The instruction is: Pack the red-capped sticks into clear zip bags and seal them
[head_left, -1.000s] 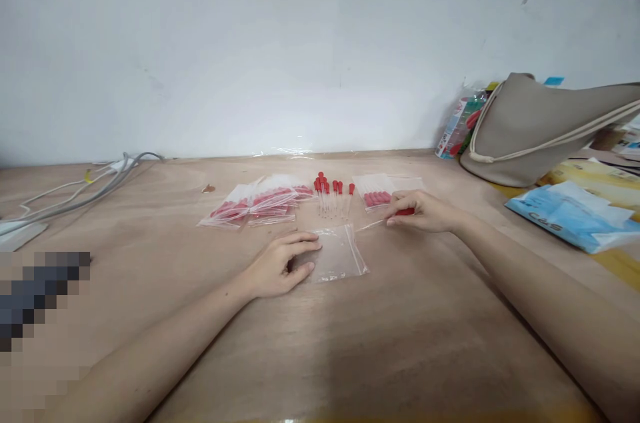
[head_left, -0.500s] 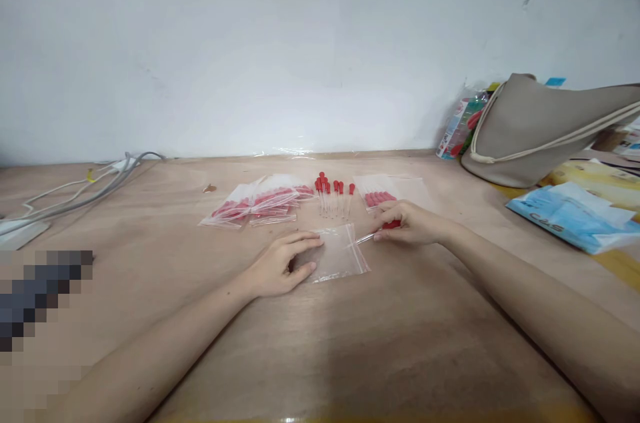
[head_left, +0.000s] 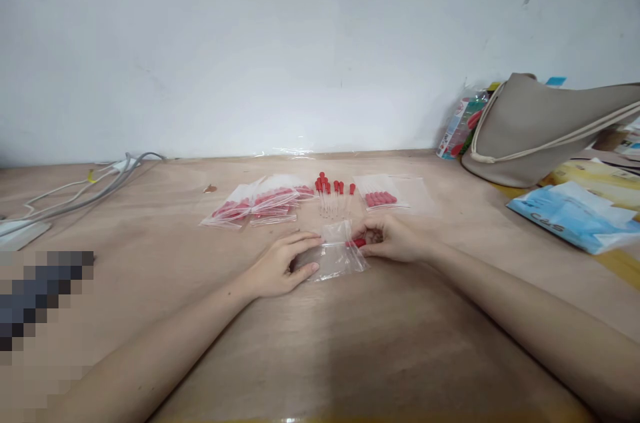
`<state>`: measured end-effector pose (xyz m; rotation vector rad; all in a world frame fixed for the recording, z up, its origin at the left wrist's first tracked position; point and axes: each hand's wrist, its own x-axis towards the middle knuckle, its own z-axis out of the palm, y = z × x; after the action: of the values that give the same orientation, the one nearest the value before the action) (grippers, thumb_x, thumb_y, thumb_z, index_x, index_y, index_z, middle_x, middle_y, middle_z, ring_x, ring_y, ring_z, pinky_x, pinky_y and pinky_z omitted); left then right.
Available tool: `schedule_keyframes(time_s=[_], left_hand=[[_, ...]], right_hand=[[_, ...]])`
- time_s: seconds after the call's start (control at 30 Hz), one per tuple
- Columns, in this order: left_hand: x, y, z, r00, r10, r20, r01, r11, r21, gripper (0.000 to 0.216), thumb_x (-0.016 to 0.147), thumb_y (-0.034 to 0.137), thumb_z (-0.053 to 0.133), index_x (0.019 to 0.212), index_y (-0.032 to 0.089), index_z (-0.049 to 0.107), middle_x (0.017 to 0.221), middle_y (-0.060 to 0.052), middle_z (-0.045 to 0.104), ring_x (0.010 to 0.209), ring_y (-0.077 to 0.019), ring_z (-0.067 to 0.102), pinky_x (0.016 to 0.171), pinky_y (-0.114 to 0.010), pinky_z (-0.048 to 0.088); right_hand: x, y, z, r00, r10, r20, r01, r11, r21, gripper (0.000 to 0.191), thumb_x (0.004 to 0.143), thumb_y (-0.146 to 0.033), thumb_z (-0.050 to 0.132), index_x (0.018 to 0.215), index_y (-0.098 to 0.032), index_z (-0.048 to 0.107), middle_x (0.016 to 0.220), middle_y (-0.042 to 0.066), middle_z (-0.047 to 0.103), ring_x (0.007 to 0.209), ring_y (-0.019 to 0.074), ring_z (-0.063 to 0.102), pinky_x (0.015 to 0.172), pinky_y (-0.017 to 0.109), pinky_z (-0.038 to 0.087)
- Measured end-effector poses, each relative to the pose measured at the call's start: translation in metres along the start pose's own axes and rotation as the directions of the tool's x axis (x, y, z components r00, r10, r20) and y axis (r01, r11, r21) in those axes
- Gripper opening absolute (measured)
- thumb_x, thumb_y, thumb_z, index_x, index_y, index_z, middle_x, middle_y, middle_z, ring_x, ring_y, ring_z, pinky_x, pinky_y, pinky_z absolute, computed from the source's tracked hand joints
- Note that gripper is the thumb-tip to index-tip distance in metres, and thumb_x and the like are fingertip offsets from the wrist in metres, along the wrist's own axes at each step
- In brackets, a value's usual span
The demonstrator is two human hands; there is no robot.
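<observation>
A clear zip-lock bag (head_left: 336,264) lies flat on the table, its mouth facing right. My left hand (head_left: 283,264) rests on the bag's left edge, thumb and fingers apart and pressing it down. Pinched in my right hand (head_left: 390,239) is a dropper with a red bulb (head_left: 357,244). Its glass tube is inside the bag, and the bulb is at the mouth. Just behind the bag, several loose red-bulbed droppers (head_left: 323,184) lie with their tubes towards me.
Filled bags of droppers (head_left: 273,200) are piled behind my left hand. Another filled bag (head_left: 381,199) lies behind my right hand. Cables (head_left: 120,173) run at the left. A grey bag (head_left: 543,126) and a blue tissue pack (head_left: 563,220) stand at the right.
My right hand has moved left and slightly down, sliding the dropper's tube into the bag. My left hand has stayed in place on the bag.
</observation>
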<state>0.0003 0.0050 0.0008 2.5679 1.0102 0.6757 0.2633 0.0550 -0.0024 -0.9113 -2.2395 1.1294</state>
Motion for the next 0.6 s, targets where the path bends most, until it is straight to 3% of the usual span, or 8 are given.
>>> schedule_keyframes(time_s=[0.13,0.27,0.37,0.5,0.6], left_hand=[[0.0,0.001,0.0,1.0,0.003,-0.002,-0.003,1.0,-0.01,0.042,0.085,0.027,0.053,0.127,0.022,0.05,0.125,-0.009,0.055,0.115,-0.0221,0.051,0.098,-0.04,0.043],[0.001,0.001,0.0,1.0,0.002,-0.003,-0.002,1.0,-0.008,0.041,0.086,0.026,0.052,0.127,0.022,0.05,0.125,-0.008,0.055,0.116,-0.0222,0.051,0.099,-0.04,0.042],[0.001,0.002,0.0,1.0,0.009,-0.004,-0.009,1.0,-0.008,0.04,0.086,0.026,0.052,0.126,0.022,0.051,0.125,-0.009,0.056,0.115,-0.0222,0.052,0.097,-0.039,0.043],[0.0,0.002,0.0,1.0,0.004,-0.001,-0.004,1.0,0.008,0.041,0.086,0.027,0.052,0.126,0.022,0.051,0.124,-0.008,0.056,0.114,-0.0222,0.053,0.097,-0.038,0.044],[-0.001,0.001,0.001,0.998,-0.021,-0.056,0.024,0.998,0.056,0.041,0.083,0.029,0.055,0.124,0.022,0.053,0.127,-0.01,0.053,0.117,-0.0245,0.05,0.098,-0.04,0.042]], right_hand=[[0.002,0.002,0.009,0.996,0.054,-0.064,-0.042,0.984,0.172,0.025,0.069,-0.036,0.067,0.082,-0.016,0.063,0.063,-0.001,0.057,0.056,0.0103,0.051,0.052,0.023,0.04],[0.002,-0.001,0.014,0.993,-0.054,-0.108,0.058,0.998,0.034,0.021,0.076,-0.036,0.061,0.08,-0.016,0.064,0.067,0.001,0.056,0.053,0.0087,0.043,0.05,0.023,0.035],[-0.001,-0.007,0.015,0.99,-0.132,-0.057,0.132,0.991,-0.007,0.02,0.081,-0.036,0.056,0.084,-0.017,0.062,0.077,0.002,0.058,0.054,0.0082,0.042,0.051,0.022,0.034],[-0.002,-0.01,0.014,0.998,-0.063,0.023,0.063,0.998,0.015,0.022,0.083,-0.038,0.054,0.089,-0.017,0.059,0.059,-0.003,0.05,0.052,0.0086,0.041,0.049,0.021,0.033],[0.0,-0.005,0.012,0.998,-0.046,0.038,0.042,0.994,0.1,0.024,0.081,-0.04,0.058,0.085,-0.016,0.06,0.059,-0.003,0.049,0.053,0.0083,0.042,0.049,0.021,0.034]])
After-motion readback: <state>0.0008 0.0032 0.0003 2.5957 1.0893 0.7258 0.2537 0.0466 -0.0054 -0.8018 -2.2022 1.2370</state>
